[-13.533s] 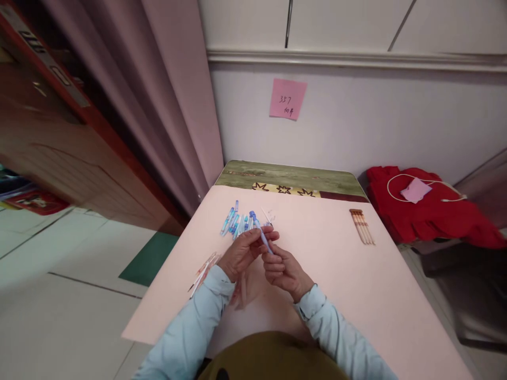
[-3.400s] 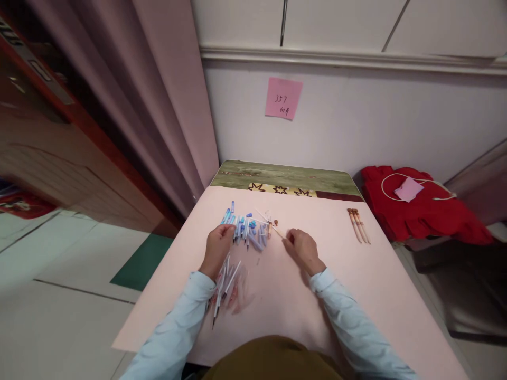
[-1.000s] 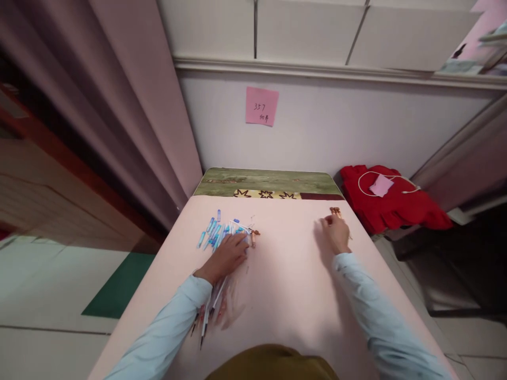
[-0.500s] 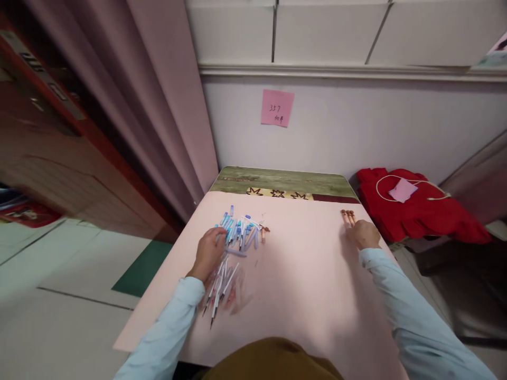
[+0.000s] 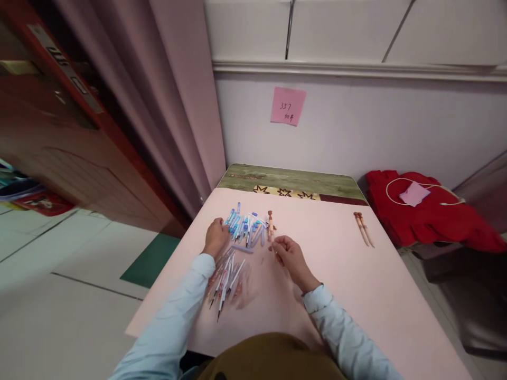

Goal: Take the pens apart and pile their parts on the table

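Note:
My right hand pinches the lower end of a beige pen with a brown figure-like top, held upright beside the pile. At the left edge of the blue pen parts, my left hand has its fingers curled in; what they hold, if anything, is hidden. White refills with dark tips lie below the pile among clear and pinkish pieces. Two more brown-topped pens rest side by side at the table's right.
The pale pink tabletop has a green wood-patterned strip at its back, against the wall. A pink note is stuck to the wall. Red cloth with a white cable lies beyond the right edge. A brown door stands left.
My right hand has moved left from the group of three brown-topped pens to the pile, bringing one pen; two stay at the right. My left hand keeps by the blue parts.

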`<state>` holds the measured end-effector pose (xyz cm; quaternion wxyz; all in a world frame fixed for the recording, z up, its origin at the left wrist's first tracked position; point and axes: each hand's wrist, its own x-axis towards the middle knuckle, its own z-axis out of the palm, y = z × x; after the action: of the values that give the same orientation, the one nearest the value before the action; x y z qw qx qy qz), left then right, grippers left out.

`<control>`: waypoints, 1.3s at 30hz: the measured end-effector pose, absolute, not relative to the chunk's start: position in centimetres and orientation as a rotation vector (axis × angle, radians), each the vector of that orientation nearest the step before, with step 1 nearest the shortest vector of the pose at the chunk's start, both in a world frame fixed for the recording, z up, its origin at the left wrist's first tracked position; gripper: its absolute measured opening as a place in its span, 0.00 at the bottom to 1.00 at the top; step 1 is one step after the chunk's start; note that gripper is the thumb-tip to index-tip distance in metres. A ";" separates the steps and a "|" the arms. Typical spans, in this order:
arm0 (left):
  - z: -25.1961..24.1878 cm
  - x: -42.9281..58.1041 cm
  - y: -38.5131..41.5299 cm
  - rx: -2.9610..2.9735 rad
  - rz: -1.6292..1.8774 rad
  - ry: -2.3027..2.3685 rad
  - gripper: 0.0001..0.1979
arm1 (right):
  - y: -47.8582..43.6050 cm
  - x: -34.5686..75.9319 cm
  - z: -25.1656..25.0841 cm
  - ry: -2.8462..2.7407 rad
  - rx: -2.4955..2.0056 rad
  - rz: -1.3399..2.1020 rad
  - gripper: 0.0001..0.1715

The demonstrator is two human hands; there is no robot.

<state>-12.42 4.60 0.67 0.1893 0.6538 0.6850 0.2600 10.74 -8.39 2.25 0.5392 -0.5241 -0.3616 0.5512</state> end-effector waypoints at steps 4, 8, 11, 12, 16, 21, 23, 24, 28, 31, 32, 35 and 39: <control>1.9 -9.7 2.0 1.657 1.095 1.606 0.15 | -8.4 9.2 2.9 -0.802 -1.122 1.449 0.23; 3.4 -5.7 -1.5 1.050 0.883 0.957 0.22 | -9.0 8.9 3.0 -0.724 -1.011 1.617 0.19; 4.1 -4.0 -3.2 0.766 0.833 0.762 0.20 | -9.5 8.8 2.9 -0.594 -0.857 1.766 0.17; 4.3 -3.7 -3.4 0.724 0.836 0.740 0.19 | -9.6 8.9 3.0 -0.553 -0.810 1.813 0.18; 4.8 -3.5 -3.8 0.644 0.834 0.721 0.16 | -9.8 8.9 3.5 -0.439 -0.628 1.977 0.20; 5.2 -3.8 -4.2 0.670 0.801 0.627 0.18 | -9.7 9.1 3.8 -0.333 -0.514 2.067 0.18; 5.1 -4.0 -4.4 0.679 0.814 0.609 0.16 | -9.8 9.0 4.0 -0.342 -0.516 2.083 0.18; 5.1 -4.0 -4.4 0.683 0.833 0.621 0.15 | -9.9 9.0 4.1 -0.351 -0.533 2.082 0.18; 5.2 -3.7 -4.6 0.762 0.874 0.712 0.15 | -10.1 8.6 4.5 -0.468 -0.736 1.960 0.22; 5.3 -3.2 -4.9 0.812 0.822 0.740 0.20 | -10.0 8.4 4.3 -0.688 -0.921 1.749 0.26; 5.2 -3.0 -4.9 0.813 0.820 0.755 0.20 | -10.0 8.4 4.1 -0.769 -0.979 1.650 0.27; 5.0 -2.6 -4.8 0.809 0.887 0.830 0.18 | -10.0 8.4 3.7 -0.939 -1.127 1.361 0.26; 4.4 -2.8 -3.9 0.790 0.924 0.869 0.17 | -9.9 8.7 3.8 -0.830 -1.166 1.532 0.28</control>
<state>-2.81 -3.95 4.39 0.7337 0.3592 0.3951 0.4203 8.71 -9.90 3.76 0.4991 -0.4819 -0.3429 0.6333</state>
